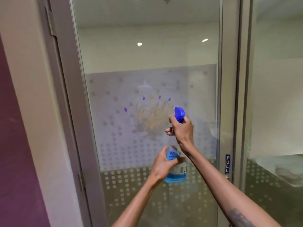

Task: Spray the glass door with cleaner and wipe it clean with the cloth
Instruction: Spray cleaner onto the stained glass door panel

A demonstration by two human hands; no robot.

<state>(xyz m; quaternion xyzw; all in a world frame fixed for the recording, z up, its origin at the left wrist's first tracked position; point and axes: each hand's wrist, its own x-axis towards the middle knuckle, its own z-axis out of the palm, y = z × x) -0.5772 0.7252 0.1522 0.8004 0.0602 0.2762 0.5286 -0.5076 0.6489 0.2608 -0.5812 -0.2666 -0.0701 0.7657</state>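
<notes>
Dotted frosted glass door (pixel 147 63), grey frame: her left hand (pixel 161 167) grips the spray bottle (pixel 177 169) body, right hand (pixel 182 130) closed around its blue trigger head (pixel 179 113).

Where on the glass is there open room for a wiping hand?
Open: upper glass door above the dotted film, and the lower band by the hinge-side frame. Crowded: centre-right, where both hands hold the spray bottle near the PULL sign.

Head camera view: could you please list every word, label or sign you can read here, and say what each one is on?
"PULL": white letters stacked vertically on a small dark blue sign on the glass door frame.
Spray bottle front label: blue, with a round logo; wording too blurred to read.
Spray bottle back label: print too small to read.
</notes>
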